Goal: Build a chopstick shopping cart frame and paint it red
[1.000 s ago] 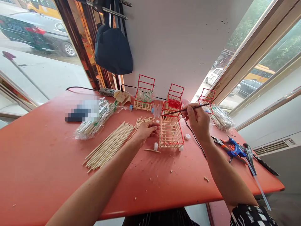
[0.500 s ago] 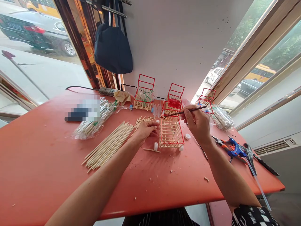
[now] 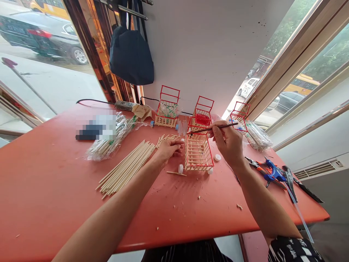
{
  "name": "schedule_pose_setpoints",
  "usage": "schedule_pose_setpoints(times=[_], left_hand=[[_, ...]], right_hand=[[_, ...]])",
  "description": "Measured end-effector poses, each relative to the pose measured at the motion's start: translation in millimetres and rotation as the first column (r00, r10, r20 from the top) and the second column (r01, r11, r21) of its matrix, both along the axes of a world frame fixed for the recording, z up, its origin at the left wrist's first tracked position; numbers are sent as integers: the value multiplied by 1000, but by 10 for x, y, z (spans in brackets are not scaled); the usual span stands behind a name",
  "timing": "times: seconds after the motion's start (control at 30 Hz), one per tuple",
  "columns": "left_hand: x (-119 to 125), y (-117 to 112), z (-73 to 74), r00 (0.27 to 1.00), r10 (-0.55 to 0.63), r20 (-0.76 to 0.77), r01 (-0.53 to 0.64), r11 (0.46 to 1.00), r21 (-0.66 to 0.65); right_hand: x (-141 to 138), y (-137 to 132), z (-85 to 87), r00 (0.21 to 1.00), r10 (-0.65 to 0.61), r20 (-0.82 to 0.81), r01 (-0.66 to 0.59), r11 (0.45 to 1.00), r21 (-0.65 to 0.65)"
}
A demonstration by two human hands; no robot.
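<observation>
A small wooden-stick shopping cart (image 3: 199, 154) with red-painted top rails and white wheels stands upright on the table. My right hand (image 3: 227, 140) pinches a thin dark paintbrush (image 3: 201, 130), holding it nearly level over the cart's far edge. The brush's tip is at the far left corner of the red rail. My left hand (image 3: 170, 148) is at the cart's left side, with fingers loosely bent and apart. Its fingertips are close to the frame and a white wheel; I cannot tell whether they touch. Just behind stands another cart with a red paint container (image 3: 203, 119) in it.
Wooden sticks (image 3: 127, 167) lie left of my left forearm, beside bagged sticks (image 3: 109, 142). More carts (image 3: 166, 120) stand at the back. A blue glue gun (image 3: 272, 173) and pliers (image 3: 256, 165) lie at the right. A white cap (image 3: 217, 158) sits right of the cart.
The brush tip has moved very slightly down and left along the far corner of the cart's rail. My left hand stays beside the cart.
</observation>
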State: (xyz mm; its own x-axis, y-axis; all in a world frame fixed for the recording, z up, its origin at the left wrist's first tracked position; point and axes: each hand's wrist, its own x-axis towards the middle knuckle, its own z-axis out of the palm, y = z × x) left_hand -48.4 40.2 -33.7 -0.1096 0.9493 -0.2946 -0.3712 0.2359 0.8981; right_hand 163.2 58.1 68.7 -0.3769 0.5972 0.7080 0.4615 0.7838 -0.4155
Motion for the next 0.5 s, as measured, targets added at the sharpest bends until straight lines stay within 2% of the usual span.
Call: schedule_pose_setpoints(times=[0.5], left_hand=[[-18, 15, -75, 1000, -24, 6, 24, 999, 23]], right_hand=[[127, -350, 74, 996, 48, 70, -48, 999, -4]])
